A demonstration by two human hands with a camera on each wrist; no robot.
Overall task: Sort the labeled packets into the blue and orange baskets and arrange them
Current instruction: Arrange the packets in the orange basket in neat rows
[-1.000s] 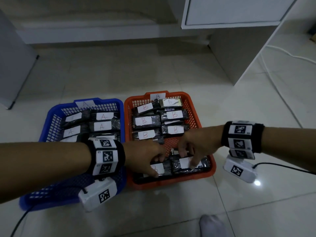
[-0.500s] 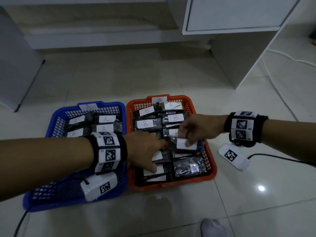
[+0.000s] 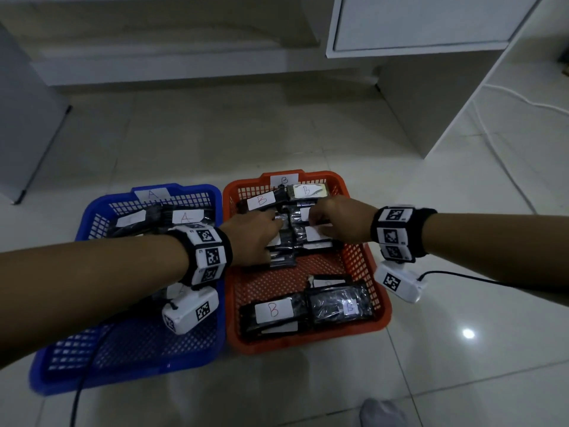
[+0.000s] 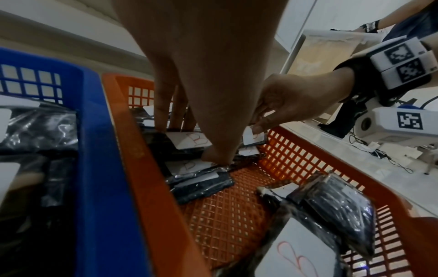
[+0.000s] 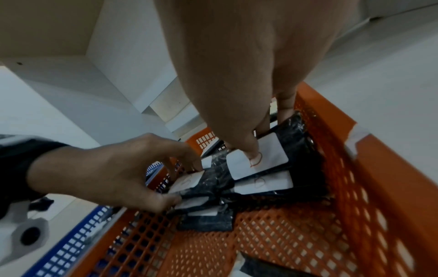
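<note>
An orange basket (image 3: 308, 343) tagged B sits to the right of a blue basket (image 3: 107, 380) tagged A. Black packets with white B labels are stacked in the orange basket's far half. My left hand (image 3: 255, 238) grips the left stack of B packets (image 4: 189, 140), thumb on the near side and fingers on the far side. My right hand (image 3: 335, 223) grips the right stack (image 5: 258, 163), its thumb pressed on the top label. Two more B packets (image 3: 274, 311) lie at the near end. Packets labelled A (image 3: 184, 217) lie at the far end of the blue basket, partly hidden by my left arm.
Both baskets stand on a pale tiled floor. A white cabinet (image 3: 431, 26) hangs at the back right, with a white cable (image 3: 508, 97) on the floor beside it. A grey panel (image 3: 24, 118) stands at the left. A socked foot (image 3: 381, 414) shows at the bottom edge.
Both hands moved from the near end of the orange basket up to the far stacks. The near B packets, covered before, now lie uncovered.
</note>
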